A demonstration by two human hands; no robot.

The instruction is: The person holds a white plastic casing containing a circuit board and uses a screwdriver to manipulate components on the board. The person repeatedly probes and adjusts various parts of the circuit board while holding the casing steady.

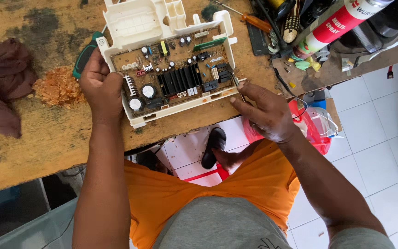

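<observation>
The circuit board (171,76) sits in a white plastic housing (139,23) near the front edge of the wooden workbench (33,143), tilted a little so that one corner overhangs that edge. The left hand (98,85) is clenched around the housing's left end, steadying it, and just behind its knuckles lies a green-handled screwdriver (84,54). The right hand (266,113) pinches a thin metal tool (237,85), probably a probe or fine tweezers, though the view is too small to be sure; its tip meets the board's right side.

To work this well, the left hand should keep the housing pressed flat on the bench so the overhanging corner cannot tip, and the tool tip should touch only the intended point, clear of neighbouring parts.

The board is brown and crowded: round silver-topped capacitors at the left end, a row of black finned parts along the middle, small connectors at the right. A brown rag (1,87) lies toward the bench's left edge, a heap of orange crumbs (58,87) beside it.
</observation>
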